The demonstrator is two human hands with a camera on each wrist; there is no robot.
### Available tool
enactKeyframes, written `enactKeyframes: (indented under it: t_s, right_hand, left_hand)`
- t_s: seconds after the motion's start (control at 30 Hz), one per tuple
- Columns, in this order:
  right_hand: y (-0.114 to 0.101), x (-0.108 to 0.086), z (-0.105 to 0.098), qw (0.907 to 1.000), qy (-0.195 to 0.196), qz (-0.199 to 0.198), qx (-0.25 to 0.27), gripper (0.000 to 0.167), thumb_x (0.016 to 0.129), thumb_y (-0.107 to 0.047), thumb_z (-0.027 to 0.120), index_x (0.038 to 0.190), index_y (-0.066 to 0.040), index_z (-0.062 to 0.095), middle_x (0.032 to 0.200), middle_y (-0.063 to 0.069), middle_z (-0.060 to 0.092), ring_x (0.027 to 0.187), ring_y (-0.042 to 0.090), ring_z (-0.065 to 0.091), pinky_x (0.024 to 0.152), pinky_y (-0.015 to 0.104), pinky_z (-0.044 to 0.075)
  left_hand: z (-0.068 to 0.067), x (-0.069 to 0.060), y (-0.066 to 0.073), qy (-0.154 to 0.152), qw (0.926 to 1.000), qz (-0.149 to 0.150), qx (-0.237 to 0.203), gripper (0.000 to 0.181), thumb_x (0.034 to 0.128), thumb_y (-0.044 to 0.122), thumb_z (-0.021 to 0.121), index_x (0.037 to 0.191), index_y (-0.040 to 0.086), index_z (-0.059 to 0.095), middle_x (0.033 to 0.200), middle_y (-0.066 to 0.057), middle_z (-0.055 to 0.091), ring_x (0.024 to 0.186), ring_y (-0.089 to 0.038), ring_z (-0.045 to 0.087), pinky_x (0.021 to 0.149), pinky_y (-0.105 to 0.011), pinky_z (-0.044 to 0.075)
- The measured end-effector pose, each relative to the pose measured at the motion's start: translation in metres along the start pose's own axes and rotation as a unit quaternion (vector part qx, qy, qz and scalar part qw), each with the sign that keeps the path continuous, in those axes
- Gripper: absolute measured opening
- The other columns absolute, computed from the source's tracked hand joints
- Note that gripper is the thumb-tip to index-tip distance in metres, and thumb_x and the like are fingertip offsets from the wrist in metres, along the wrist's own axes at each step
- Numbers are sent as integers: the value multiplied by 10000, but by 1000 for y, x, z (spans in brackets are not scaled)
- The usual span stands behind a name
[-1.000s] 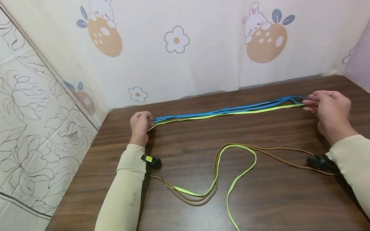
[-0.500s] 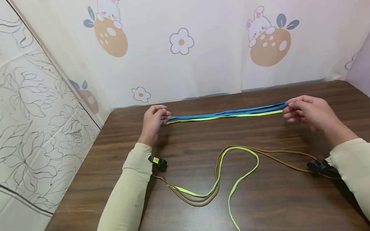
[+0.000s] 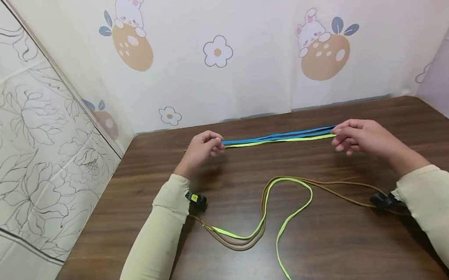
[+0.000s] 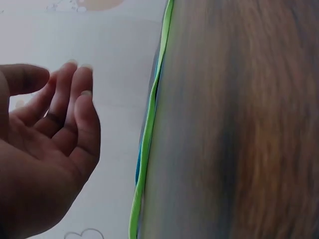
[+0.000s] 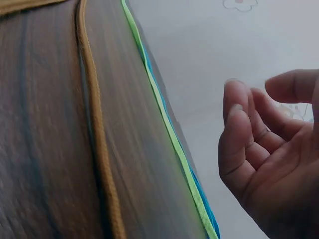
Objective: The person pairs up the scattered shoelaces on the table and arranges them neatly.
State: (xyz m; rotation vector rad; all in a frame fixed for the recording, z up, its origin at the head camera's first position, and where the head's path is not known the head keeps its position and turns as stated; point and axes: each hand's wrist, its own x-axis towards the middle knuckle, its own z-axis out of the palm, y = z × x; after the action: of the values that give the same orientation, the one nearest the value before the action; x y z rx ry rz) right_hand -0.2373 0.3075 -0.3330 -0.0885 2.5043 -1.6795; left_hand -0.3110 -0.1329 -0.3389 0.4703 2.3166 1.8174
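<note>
Blue laces (image 3: 275, 135) and a yellow-green lace (image 3: 303, 139) lie stretched side by side along the far part of the table. In the head view my left hand (image 3: 200, 150) is over their left part and my right hand (image 3: 365, 140) over their right part. The left wrist view shows the left hand (image 4: 55, 139) loosely bent, with nothing in its fingers and apart from the yellow-green lace (image 4: 148, 134). Likewise, the right hand (image 5: 271, 149) holds nothing in the right wrist view, its thumb apart from the fingers. The laces' ends are partly hidden behind the hands.
Nearer on the wooden table (image 3: 235, 275), a brown cord (image 5: 94, 114) and another yellow-green lace (image 3: 283, 227) lie in a loose S-shaped curve. Part of the cord runs under the right wrist. A patterned curtain (image 3: 259, 80) hangs behind the table's far edge.
Both hands have moved inward along the laces, the left one rightward and the right one leftward. A second ago they were at the laces' ends. The near cord and lace look unmoved.
</note>
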Motion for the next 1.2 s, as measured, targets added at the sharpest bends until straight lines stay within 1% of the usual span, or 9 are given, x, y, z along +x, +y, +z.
enactKeyframes:
  t_s: [0.1,0.17,0.3,0.4,0.53,0.7,0.9,1.1,1.2]
  right_hand:
    - [-1,1,4,9993,-225,54,-299,371,1045,-322,556,1213,10,564,950,57,725,812,158,695,661,304,567]
    - [-1,0,6,9983,-371,36,-437,401,1049,-323,549,1235,33,550,967,79,718,808,166,687,652,314,561]
    - [-3,-1,10,9964,-606,-21,-600,408,1048,-323,553,1232,41,556,957,109,698,745,189,652,585,315,528]
    - [-10,-5,17,9914,-869,-169,-967,376,1047,-323,554,1203,18,590,940,124,685,693,211,615,534,315,488]
    - [-21,-9,30,9779,-1458,-378,-1450,319,1029,-318,590,1130,-18,627,894,133,663,647,233,582,506,323,465]
    - [-27,-12,44,9671,-2030,-595,-1415,269,1006,-272,632,1093,-17,629,867,128,642,632,235,582,488,313,458]
    - [-27,-14,55,9585,-2349,-650,-1480,232,996,-245,648,1065,-24,630,843,131,633,628,226,583,480,293,444]
    - [-29,-16,61,9439,-2714,-468,-1824,246,994,-280,648,1059,-43,627,827,114,632,705,241,612,535,337,519]
    - [-29,-15,64,9443,-2698,-311,-1860,248,992,-278,652,1060,-40,630,833,117,623,740,255,616,561,378,561]
  left_hand:
    - [3,-2,2,-324,9990,-33,293,261,1023,135,568,1179,-70,608,952,-137,691,913,-298,681,862,-462,540]
    - [5,-3,4,-514,9975,-5,484,281,1029,159,576,1187,-70,612,955,-139,700,925,-331,675,849,-457,540]
    - [6,-2,5,-836,9938,98,731,317,1035,196,580,1200,-73,612,962,-147,698,956,-372,669,871,-505,530]
    - [7,-1,4,-985,9918,80,804,322,1039,208,577,1202,-68,614,965,-143,692,961,-361,672,870,-495,535]
    - [7,-1,3,-1088,9905,14,837,323,1044,214,567,1207,-61,613,970,-140,686,956,-342,675,859,-467,541]
    - [6,-3,1,-1155,9903,-34,771,335,1049,230,558,1221,-52,611,991,-151,681,949,-314,678,885,-505,528]
    - [5,-4,0,-1166,9907,-125,696,335,1052,230,553,1226,-51,610,1007,-162,675,960,-305,676,897,-519,519]
    - [5,-6,2,-1263,9894,-91,707,320,1054,211,547,1228,-50,608,1023,-188,667,987,-357,662,911,-542,509]
    - [4,-7,3,-1263,9891,-91,751,318,1054,213,547,1218,-52,610,1013,-174,671,972,-331,668,907,-519,517]
